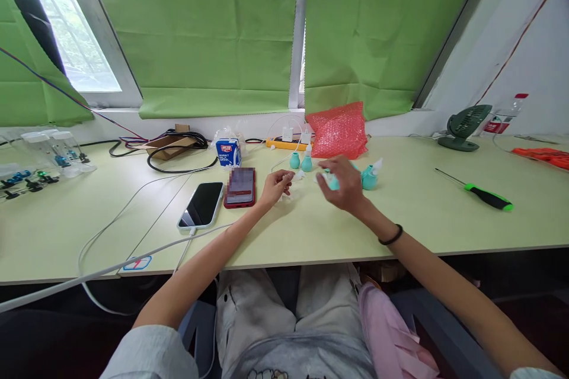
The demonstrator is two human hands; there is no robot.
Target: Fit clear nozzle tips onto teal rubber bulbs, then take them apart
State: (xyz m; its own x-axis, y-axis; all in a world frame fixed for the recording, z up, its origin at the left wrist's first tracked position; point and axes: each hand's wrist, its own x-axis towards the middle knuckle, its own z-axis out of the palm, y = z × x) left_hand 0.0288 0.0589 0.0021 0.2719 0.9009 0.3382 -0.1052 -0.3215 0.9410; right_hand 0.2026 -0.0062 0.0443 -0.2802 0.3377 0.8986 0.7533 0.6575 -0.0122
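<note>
My left hand (276, 186) is closed in a pinch on a small translucent white plastic piece (299, 175), held just above the table; its exact shape is hard to make out. My right hand (345, 185) hovers to the right, thumb and fingers curved and apart. Beneath its fingers a teal squeeze bulb (333, 183) shows in part. Beside that hand stands another teal bulb (368, 179) with a white pointed nozzle (377, 166). Behind and between my hands are a small teal bulb (294, 160) and a nozzle-topped teal bulb (306, 163).
A red bubble-wrap pouch (340, 130) and a yellow power strip (284, 144) lie at the back. Left of my hands are a red-cased phone (240, 188), a charging phone (201, 205) and a blue milk carton (228, 153). A screwdriver (482, 193) and a fan (466, 125) are right.
</note>
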